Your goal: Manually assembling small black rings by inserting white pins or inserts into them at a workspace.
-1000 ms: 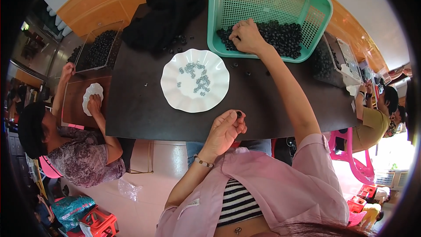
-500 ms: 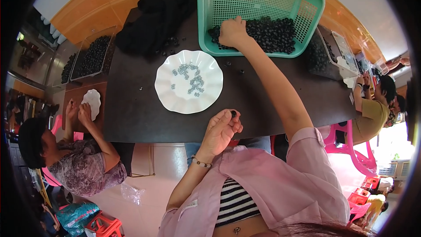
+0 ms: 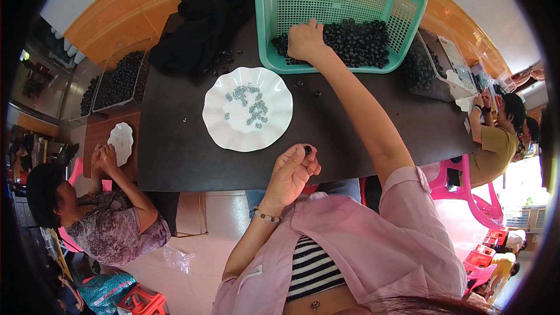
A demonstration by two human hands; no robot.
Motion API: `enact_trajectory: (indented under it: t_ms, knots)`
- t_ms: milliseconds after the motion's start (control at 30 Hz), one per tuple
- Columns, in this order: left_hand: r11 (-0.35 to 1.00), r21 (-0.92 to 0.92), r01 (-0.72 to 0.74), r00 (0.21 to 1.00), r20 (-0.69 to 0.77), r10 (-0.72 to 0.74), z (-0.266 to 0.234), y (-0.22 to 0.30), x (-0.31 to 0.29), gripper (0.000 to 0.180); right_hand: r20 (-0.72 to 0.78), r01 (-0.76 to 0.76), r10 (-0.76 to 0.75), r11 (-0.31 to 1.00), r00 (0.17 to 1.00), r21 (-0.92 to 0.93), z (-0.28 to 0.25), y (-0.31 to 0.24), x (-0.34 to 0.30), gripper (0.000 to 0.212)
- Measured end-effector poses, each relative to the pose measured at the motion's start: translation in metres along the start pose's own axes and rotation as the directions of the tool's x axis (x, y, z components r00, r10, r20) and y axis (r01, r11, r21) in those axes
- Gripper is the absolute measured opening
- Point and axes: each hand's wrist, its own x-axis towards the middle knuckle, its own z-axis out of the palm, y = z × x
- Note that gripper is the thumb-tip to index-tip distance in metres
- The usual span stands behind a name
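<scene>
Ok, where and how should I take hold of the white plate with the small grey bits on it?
Grip the white plate at its near scalloped rim, coming from the table edge on your side. The rim flares up and shows bare there, while the grey bits sit near the middle, so a low pinch with the thumb on top, kept level, probably would not spill them.

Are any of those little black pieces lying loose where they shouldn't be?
Yes: a few small black pieces lie scattered on the dark table, outside the green basket and beside the white plate. More sit near the black cloth.
</scene>
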Motion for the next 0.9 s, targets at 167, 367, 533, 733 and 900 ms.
enact_trajectory:
  t_ms: [167, 367, 533, 733, 900]
  knots:
    - [1.0, -0.004, 0.002, 1.0, -0.007, -0.002, -0.001, -0.001, 0.001, 0.026, 0.013, 0.017, -0.017, 0.999, 1.0, -0.028, 0.0, 0.0, -0.001, 0.029]
    - [1.0, 0.001, 0.0, 1.0, -0.005, 0.0, 0.0, 0.0, 0.001, 0.026, -0.027, 0.057, -0.056, 0.998, 0.998, 0.019, 0.001, 0.005, -0.008, 0.029]
    - [1.0, 0.001, 0.014, 1.0, -0.007, -0.014, 0.0, 0.0, 0.001, 0.028, -0.093, 0.064, -0.037, 0.951, 0.995, 0.303, -0.007, 0.029, -0.013, 0.021]
    - [1.0, 0.008, 0.006, 1.0, -0.028, -0.006, 0.005, 0.001, 0.001, 0.027, -0.01, 0.018, -0.022, 0.398, 1.0, 0.917, -0.038, 0.05, -0.081, 0.026]
    - [0.999, 0.008, 0.043, 0.989, -0.139, -0.041, 0.016, 0.004, 0.005, 0.026, 0.155, -0.169, -0.158, -0.08, 0.975, 0.982, -0.043, 0.051, -0.16, 0.017]
